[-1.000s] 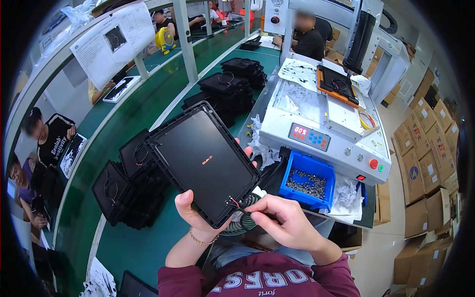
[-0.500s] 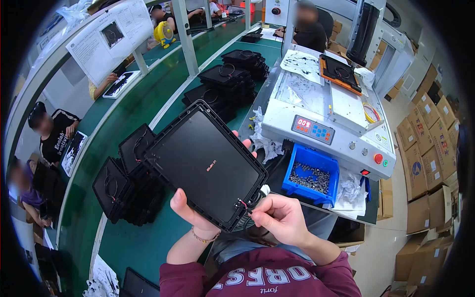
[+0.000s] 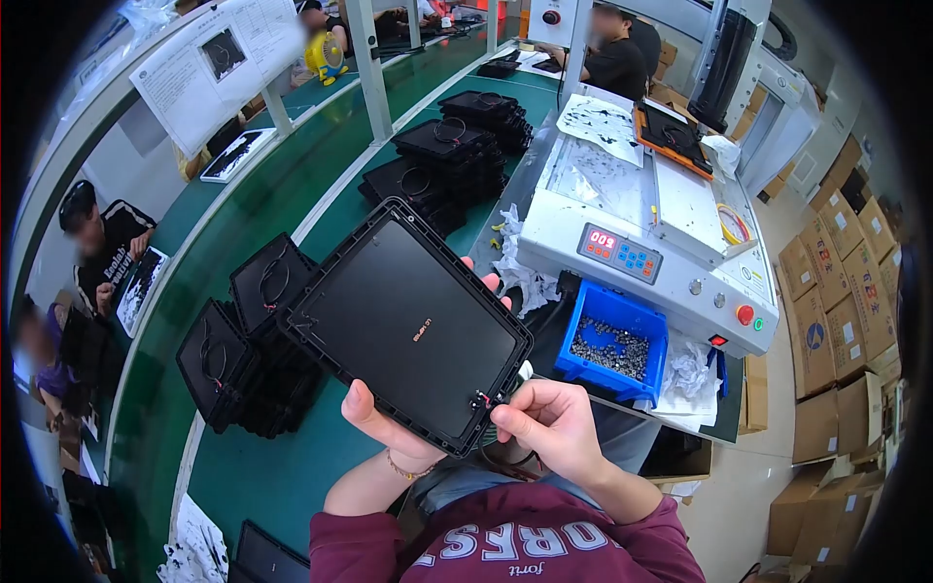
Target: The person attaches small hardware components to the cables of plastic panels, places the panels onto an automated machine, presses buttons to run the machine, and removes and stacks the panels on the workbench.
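Observation:
My left hand (image 3: 394, 428) holds a black rectangular plastic housing panel (image 3: 413, 321) from beneath. Its thumb lies over the near edge, and fingertips show at the far side. The panel is tilted, with a raised, ribbed rim and small light lettering in the middle. At its lower right corner, red and black wires (image 3: 485, 398) come through. My right hand (image 3: 556, 428) is closed there, thumb and forefinger pinched on the wire end at the rim; the exact grip is partly hidden.
Similar panels stand in stacks (image 3: 447, 141) along the green bench (image 3: 243, 486). A blue bin (image 3: 612, 364) of small metal parts sits right of the panel, below a white machine (image 3: 603, 214) with an orange fixture (image 3: 671, 141). Cardboard boxes (image 3: 846, 301) line the right. Other people work opposite.
The view has shifted slightly. The panel stays in my left hand, and my right hand stays at its corner with the fingers slightly shifted. The machine's display reads differently.

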The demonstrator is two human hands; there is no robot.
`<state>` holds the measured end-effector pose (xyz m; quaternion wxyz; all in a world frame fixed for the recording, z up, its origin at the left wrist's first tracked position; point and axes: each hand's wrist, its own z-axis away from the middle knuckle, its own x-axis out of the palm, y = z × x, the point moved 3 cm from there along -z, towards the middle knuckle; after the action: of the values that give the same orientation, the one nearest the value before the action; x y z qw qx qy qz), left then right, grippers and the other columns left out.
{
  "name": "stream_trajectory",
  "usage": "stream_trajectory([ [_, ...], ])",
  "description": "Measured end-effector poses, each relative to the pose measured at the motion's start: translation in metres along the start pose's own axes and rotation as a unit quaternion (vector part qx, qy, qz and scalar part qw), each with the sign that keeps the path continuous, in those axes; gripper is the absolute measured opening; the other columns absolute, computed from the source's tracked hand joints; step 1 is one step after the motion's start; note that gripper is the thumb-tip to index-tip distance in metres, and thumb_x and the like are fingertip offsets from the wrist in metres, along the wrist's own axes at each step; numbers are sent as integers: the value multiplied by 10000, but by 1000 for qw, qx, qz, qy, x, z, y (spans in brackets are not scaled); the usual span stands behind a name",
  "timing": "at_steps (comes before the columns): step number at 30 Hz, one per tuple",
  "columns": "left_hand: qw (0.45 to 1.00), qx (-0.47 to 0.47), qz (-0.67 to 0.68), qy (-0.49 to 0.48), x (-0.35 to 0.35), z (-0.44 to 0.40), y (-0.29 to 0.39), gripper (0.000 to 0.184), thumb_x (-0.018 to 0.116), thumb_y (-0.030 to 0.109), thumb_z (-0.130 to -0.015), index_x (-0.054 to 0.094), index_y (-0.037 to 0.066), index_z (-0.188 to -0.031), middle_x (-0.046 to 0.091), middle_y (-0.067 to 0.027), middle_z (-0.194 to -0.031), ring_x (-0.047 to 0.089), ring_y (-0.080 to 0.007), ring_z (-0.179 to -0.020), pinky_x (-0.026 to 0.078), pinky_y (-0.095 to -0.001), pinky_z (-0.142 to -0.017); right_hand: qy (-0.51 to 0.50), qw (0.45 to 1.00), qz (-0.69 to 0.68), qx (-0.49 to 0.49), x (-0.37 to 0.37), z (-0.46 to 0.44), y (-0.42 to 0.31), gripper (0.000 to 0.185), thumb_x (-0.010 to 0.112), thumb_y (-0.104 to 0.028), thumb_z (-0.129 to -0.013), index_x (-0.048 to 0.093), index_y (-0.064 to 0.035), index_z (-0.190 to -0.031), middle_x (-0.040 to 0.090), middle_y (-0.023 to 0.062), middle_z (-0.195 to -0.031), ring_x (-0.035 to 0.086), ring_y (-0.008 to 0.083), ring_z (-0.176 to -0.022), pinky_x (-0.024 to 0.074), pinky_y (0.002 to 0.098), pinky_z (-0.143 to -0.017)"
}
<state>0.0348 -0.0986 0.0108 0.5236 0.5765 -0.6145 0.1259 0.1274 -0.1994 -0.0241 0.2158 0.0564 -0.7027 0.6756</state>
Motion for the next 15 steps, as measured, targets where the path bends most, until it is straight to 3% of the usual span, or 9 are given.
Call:
stream_trajectory([
  [4,1000,2,3,4,1,1,-1,1027,399,752,-770,178,70,-1506,282,-220,-1479,331,-381,-1356,293,-530,-1111,-14,999,-37,34,2,-1,-3,122,685,-80,-885,641,33,-870,670,61,-842,627,80,-729,509,214,-658],
  [10,998,-29,-48,-1,8,6,2,1122,456,782,-711,147,56,-1509,245,-212,-1499,316,-374,-1366,286,-501,-1124,-27,996,-47,-78,-1,-3,11,94,674,-38,-876,630,44,-876,667,69,-873,618,69,-736,501,213,-646],
  [15,997,-43,-52,-46,9,9,5,1146,438,800,-702,125,54,-1514,222,-201,-1511,288,-371,-1383,276,-501,-1131,-33,989,-111,-97,0,-4,17,96,697,-36,-848,634,32,-874,664,66,-864,583,50,-676,465,188,-600],
])
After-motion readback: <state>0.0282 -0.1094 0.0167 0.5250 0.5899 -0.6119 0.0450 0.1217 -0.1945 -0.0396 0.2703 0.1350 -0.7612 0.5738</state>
